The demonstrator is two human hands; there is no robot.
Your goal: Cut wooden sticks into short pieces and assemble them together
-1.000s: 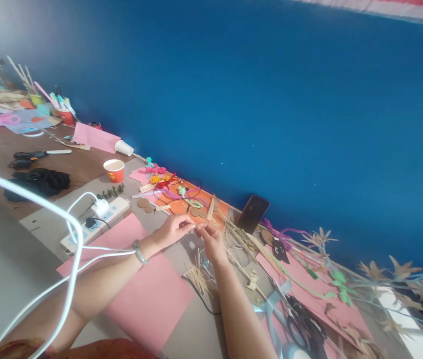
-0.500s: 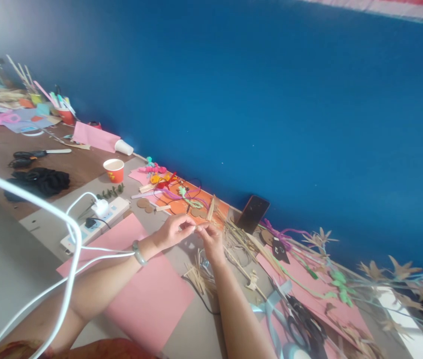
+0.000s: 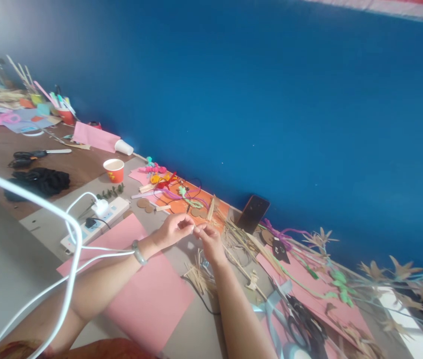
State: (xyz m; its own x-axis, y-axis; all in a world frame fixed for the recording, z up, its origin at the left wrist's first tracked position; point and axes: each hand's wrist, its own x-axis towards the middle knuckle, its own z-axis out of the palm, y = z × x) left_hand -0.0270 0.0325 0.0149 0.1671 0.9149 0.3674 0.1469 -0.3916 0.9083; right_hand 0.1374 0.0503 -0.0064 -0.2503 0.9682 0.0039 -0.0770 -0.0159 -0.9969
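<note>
Left hand and right hand meet left of the phone, fingertips pinched together; any gripped item is indiscernible. Orange sheet lies also left of the phone.

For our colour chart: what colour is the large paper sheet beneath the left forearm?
The large paper sheet is plain pink, clearest in the head view.

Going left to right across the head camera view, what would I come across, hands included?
Black cloth, red paper cup, left hand, right hand, phone, small black card, green leaf cluster.
</note>
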